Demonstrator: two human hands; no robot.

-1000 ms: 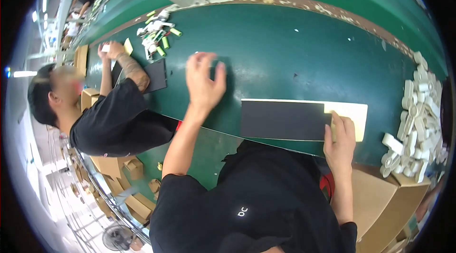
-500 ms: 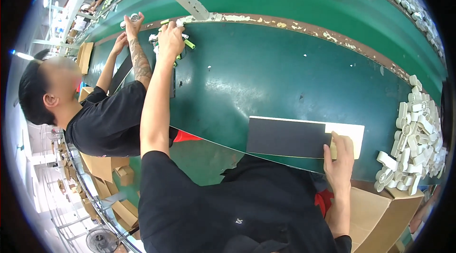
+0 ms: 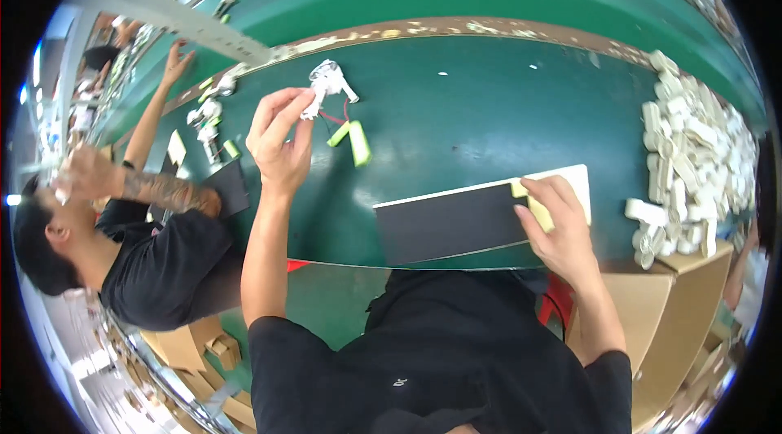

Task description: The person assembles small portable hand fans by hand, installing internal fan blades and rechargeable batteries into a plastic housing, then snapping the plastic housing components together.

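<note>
My left hand (image 3: 281, 137) pinches a white plastic part (image 3: 327, 80) between thumb and fingers, above the green tabletop. Thin dark and red wires run from it to green cylindrical batteries (image 3: 359, 143). Over the right end of a flat board, black and pale (image 3: 456, 225), rests my right hand (image 3: 564, 230). Its thumb and fingers are spread over a pale yellow patch (image 3: 539, 210) there, and they appear to hold nothing. The board lies slightly tilted along the table's near edge.
A heap of white plastic housings (image 3: 692, 153) covers the table's right end, above a cardboard box (image 3: 652, 312). At left a co-worker's tattooed arm (image 3: 167, 190) is raised near more battery assemblies (image 3: 208, 120). A metal post (image 3: 187, 27) stands by the far rail.
My left hand has drawn back from the cluster at the far left, bringing the white part and green batteries with it. My view has shifted; the right hand stays at the board.
</note>
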